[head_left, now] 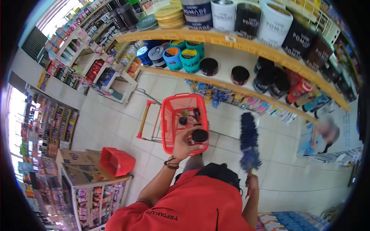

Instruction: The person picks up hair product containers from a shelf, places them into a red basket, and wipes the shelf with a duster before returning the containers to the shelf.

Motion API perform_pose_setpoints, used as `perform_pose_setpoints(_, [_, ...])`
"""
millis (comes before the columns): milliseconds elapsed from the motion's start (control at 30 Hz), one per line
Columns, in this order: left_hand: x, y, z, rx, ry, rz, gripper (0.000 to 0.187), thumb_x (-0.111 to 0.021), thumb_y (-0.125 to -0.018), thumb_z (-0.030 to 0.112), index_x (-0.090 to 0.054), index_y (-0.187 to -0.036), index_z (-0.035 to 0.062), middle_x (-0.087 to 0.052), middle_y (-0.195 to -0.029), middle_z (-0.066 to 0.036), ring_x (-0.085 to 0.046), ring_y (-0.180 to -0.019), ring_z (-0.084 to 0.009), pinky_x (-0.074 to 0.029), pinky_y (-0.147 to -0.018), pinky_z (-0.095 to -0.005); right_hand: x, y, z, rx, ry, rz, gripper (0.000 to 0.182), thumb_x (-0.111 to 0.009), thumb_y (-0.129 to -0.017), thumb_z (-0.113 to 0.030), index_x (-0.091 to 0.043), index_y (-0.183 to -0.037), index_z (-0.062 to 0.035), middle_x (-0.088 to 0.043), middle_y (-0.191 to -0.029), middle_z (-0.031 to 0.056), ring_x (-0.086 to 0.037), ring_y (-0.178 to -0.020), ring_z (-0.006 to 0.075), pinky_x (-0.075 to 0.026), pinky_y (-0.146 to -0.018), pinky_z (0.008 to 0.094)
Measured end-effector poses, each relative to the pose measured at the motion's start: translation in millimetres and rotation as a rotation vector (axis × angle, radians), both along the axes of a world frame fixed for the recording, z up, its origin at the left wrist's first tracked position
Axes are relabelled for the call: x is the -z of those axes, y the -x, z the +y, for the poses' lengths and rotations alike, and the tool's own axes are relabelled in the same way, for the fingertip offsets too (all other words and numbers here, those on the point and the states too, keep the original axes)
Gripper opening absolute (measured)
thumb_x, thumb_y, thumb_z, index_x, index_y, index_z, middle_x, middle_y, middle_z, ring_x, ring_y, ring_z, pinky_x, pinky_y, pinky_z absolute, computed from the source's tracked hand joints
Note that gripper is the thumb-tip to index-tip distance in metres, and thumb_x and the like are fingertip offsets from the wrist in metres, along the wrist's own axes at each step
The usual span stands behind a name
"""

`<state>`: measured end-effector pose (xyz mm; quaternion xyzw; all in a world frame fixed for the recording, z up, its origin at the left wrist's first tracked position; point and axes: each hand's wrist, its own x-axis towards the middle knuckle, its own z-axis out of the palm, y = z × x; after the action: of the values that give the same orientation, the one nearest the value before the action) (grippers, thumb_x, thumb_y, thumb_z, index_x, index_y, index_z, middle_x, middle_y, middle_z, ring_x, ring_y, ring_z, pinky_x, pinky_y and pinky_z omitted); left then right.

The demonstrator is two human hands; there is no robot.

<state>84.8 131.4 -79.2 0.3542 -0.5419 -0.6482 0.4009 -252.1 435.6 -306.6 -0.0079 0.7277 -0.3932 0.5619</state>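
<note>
My left hand [182, 145] grips a small black-lidded jar [199, 136] by its side, fingers wrapped around it. The jar is held over the near end of a red shopping basket [166, 127], which has a few small dark items [183, 120] at its bottom. On the other side, my right hand [252, 182] is closed around the handle of a dark blue duster [249, 140], whose fluffy head points forward and up. In front stands a shelf [227, 73] with more jars, including a black-lidded jar [239, 74] and a teal jar [190, 60].
Pomade tubs [222, 15] line the upper shelf. A metal cart frame [148, 119] is beside the basket. At lower left, a smaller red basket [117, 161] sits by a cardboard box [84, 171] on a display rack. Stocked racks [58, 134] run along the left.
</note>
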Motion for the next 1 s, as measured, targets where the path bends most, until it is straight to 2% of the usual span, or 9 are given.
perform_pose_setpoints(167, [14.1, -25.8, -12.8, -0.128, -0.179, 0.12, 0.07, -0.083, -0.078, -0.007, -0.055, -0.142, -0.0071, -0.067, -0.133, -0.016, -0.066, -0.122, -0.0223, -0.055, -0.105, -0.0373, -65.8, -28.3, 6.1, -0.504, 0.07, 0.732, 0.038, -0.073, -0.09, -0.03, -0.067, -0.077, 0.005, -0.062, -0.062, 0.019, -0.061, -0.06, 0.0193, -0.048, -0.058, 0.0407])
perform_pose_setpoints(267, [22.0, -33.2, -18.9, -0.185, -0.232, 0.208, 0.062, -0.078, -0.085, -0.007, -0.054, -0.142, -0.0083, -0.067, -0.133, -0.017, -0.065, -0.122, -0.0236, -0.053, -0.108, -0.0375, -94.7, -45.7, 6.6, -0.495, 0.194, 0.731, 0.03, -0.067, -0.091, -0.026, -0.073, -0.094, 0.0028, -0.07, -0.086, 0.0313, -0.076, -0.095, 0.0362, -0.054, -0.073, 0.0445])
perform_pose_setpoints(500, [38.5, -73.7, -37.2, -0.393, -0.236, 0.437, 0.064, -0.078, -0.086, -0.004, -0.051, -0.144, -0.0096, -0.065, -0.133, -0.017, -0.065, -0.121, -0.024, -0.053, -0.107, -0.0362, -78.3, -63.8, 1.2, -0.442, 0.634, 0.665, 0.044, -0.057, -0.1, -0.037, -0.072, -0.097, 0.004, -0.075, -0.091, 0.0231, -0.073, -0.085, 0.0389, -0.052, -0.072, 0.043])
perform_pose_setpoints(600, [37.3, -104.3, -51.5, -0.399, -0.134, 0.524, 0.07, -0.082, -0.082, -0.003, -0.051, -0.145, -0.0094, -0.065, -0.133, -0.014, -0.066, -0.119, -0.0233, -0.055, -0.104, -0.0353, -152.6, -111.7, -68.1, -0.538, 0.64, 0.641, 0.045, -0.058, -0.099, -0.041, -0.07, -0.089, 0.0012, -0.072, -0.08, 0.0208, -0.069, -0.072, 0.0411, -0.049, -0.064, 0.0424])
perform_pose_setpoints(700, [31.7, -135.3, -70.5, -0.445, -0.093, 0.111, 0.076, -0.094, -0.073, 0.005, -0.058, -0.138, -0.0072, -0.067, -0.13, -0.012, -0.067, -0.114, -0.0198, -0.057, -0.098, -0.0328, -153.9, -114.3, -97.7, -0.849, 0.594, 0.86, 0.039, -0.059, -0.097, -0.034, -0.065, -0.079, 0.0006, -0.064, -0.068, 0.0221, -0.063, -0.061, 0.0423, -0.047, -0.059, 0.0448])
perform_pose_setpoints(767, [39.2, -149.7, -83.9, -0.422, -0.026, 0.254, 0.081, -0.097, -0.068, 0.012, -0.059, -0.137, -0.007, -0.068, -0.128, -0.011, -0.067, -0.114, -0.0195, -0.056, -0.1, -0.033, -138.5, -120.5, -96.2, -0.804, 0.25, 0.927, 0.038, -0.061, -0.096, -0.031, -0.062, -0.074, 0.0003, -0.06, -0.064, 0.0249, -0.061, -0.059, 0.0437, -0.046, -0.057, 0.0474])
perform_pose_setpoints(833, [42.0, -157.0, -81.2, -0.392, 0.064, 0.517, 0.092, -0.104, -0.06, 0.027, -0.061, -0.134, -0.0065, -0.07, -0.124, -0.009, -0.067, -0.115, -0.0188, -0.054, -0.103, -0.0334, -128.5, -122.0, -80.2, -0.778, 0.184, 0.971, 0.04, -0.062, -0.095, -0.034, -0.063, -0.073, 0.0, -0.06, -0.063, 0.0244, -0.06, -0.058, 0.0434, -0.045, -0.056, 0.0476])
perform_pose_setpoints(900, [42.7, -160.0, -84.5, -0.437, 0.066, 0.458, 0.1, -0.105, -0.055, 0.035, -0.061, -0.134, -0.0066, -0.07, -0.123, -0.008, -0.067, -0.114, -0.0185, -0.055, -0.102, -0.0346, -124.6, -121.7, -77.1, -0.723, 0.092, 1.055, 0.045, -0.063, -0.094, -0.038, -0.063, -0.07, -0.0006, -0.059, -0.061, 0.0234, -0.06, -0.056, 0.0428, -0.044, -0.054, 0.0479])
perform_pose_setpoints(1000, [42.3, -162.3, -88.8, -0.515, 0.115, 0.306, 0.091, -0.104, -0.06, 0.026, -0.061, -0.134, -0.0062, -0.07, -0.121, -0.007, -0.067, -0.112, -0.0179, -0.056, -0.1, -0.0344, -123.5, -146.5, -84.5, -0.659, 0.471, 0.901, 0.051, -0.064, -0.092, -0.047, -0.063, -0.07, -0.0009, -0.059, -0.061, 0.0228, -0.057, -0.054, 0.0428, -0.044, -0.053, 0.047])
